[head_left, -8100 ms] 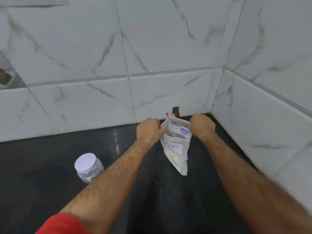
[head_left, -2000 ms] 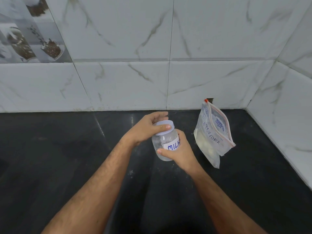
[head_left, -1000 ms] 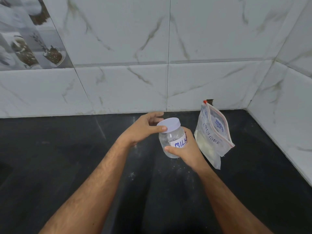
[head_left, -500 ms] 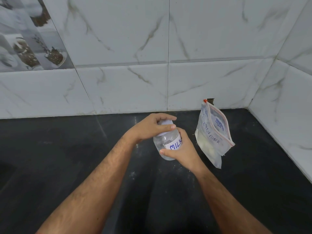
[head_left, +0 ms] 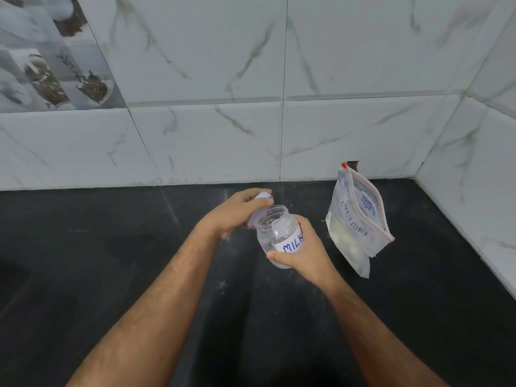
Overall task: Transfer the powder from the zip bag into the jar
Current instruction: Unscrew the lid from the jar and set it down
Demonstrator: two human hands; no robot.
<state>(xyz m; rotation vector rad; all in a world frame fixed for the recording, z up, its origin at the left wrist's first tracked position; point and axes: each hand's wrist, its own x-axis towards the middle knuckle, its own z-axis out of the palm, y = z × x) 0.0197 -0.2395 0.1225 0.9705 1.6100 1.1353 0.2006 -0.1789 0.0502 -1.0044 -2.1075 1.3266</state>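
— Fingers [head_left: 279, 256] of the right hand [head_left: 303, 254] are wrapped round the clear plastic jar labelled MILK [head_left: 279, 236]; the white round lid [head_left: 258, 209] is gripped by the left hand [head_left: 237, 212].

— So the opening step is done. Next, the lid is to be put on the black desk [head_left: 111, 261] and the clear zip bag of pale powder [head_left: 354, 219], standing just right, is to be taken.

Single head view (wide-angle), looking forward-down at counter [head_left: 83, 275], close above hands.

Clear plastic jar [head_left: 276, 233], glossy tiles [head_left: 223, 65]

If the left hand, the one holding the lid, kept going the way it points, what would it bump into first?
Probably the zip bag: the left hand with the lid points right and away, passing just over the open jar. Depth is unclear.
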